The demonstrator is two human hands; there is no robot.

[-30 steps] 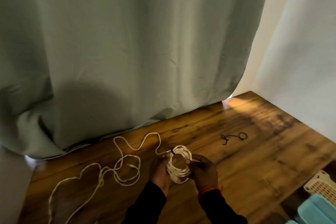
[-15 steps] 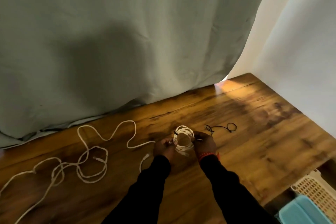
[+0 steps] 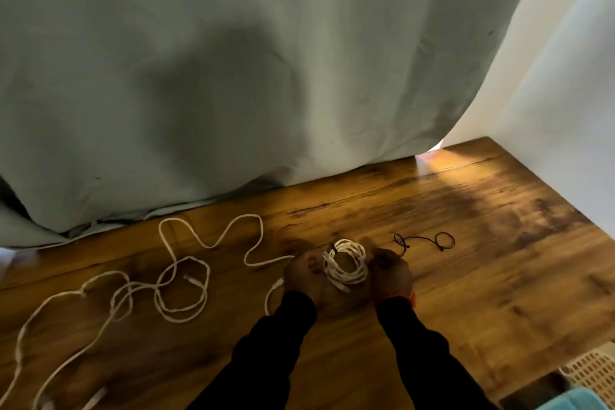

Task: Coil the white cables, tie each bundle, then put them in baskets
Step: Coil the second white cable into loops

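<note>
While your left hand (image 3: pixel 304 273) and right hand (image 3: pixel 389 271) pinched the coiled bundle (image 3: pixel 346 263), tying was underway (black tie (image 3: pixel 333 249) on); next, cinch it.

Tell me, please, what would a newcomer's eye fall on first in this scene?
Probably the coiled white cable bundle at the middle of the wooden table, held between the left hand and the right hand, with a black tie round its top. Next, the loose white cable sprawling across the table's left side, and the large grey-green curtain hanging behind. A spare black tie lies just right of the bundle.
</note>
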